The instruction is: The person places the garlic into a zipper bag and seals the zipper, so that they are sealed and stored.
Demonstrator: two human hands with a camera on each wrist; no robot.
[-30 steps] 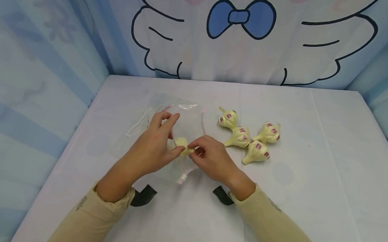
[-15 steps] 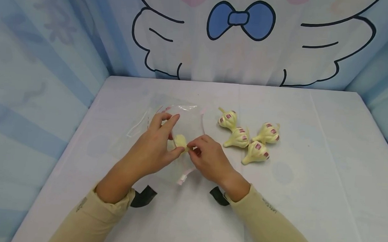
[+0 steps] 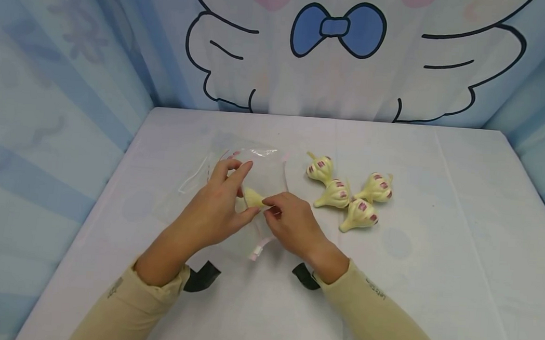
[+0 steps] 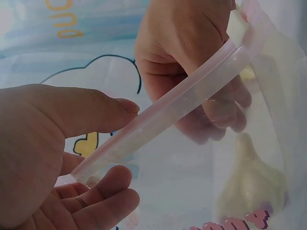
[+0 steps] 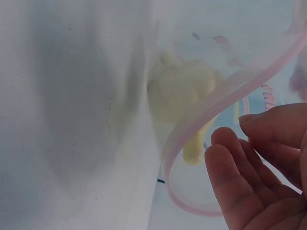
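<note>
My left hand (image 3: pixel 214 208) holds the pink zip edge of a clear plastic zip bag (image 3: pixel 264 172), its thumb on one side of the strip and fingers on the other. A cream garlic bulb (image 4: pixel 252 184) with purple marks lies inside the bag, seen through the film in both wrist views. My right hand (image 3: pixel 297 226) is at the bag's mouth, partly behind the film in the left wrist view. Its fingers (image 5: pixel 223 160) are loosely bent beside the garlic's neck, with nothing between them. The white slider (image 4: pixel 237 28) sits at one end of the strip.
Several more garlic bulbs (image 3: pixel 361 214) lie in a cluster on the white table (image 3: pixel 434 284), right of the bag. Black straps (image 3: pixel 202 276) stick out from both sleeves (image 3: pixel 140 302). A patterned curtain (image 3: pixel 334 80) stands behind the table.
My right hand has shifted slightly left, and the garlic bulb that was at its fingertips now lies loose in the bag, turned a little. My left hand keeps its hold on the bag.
</note>
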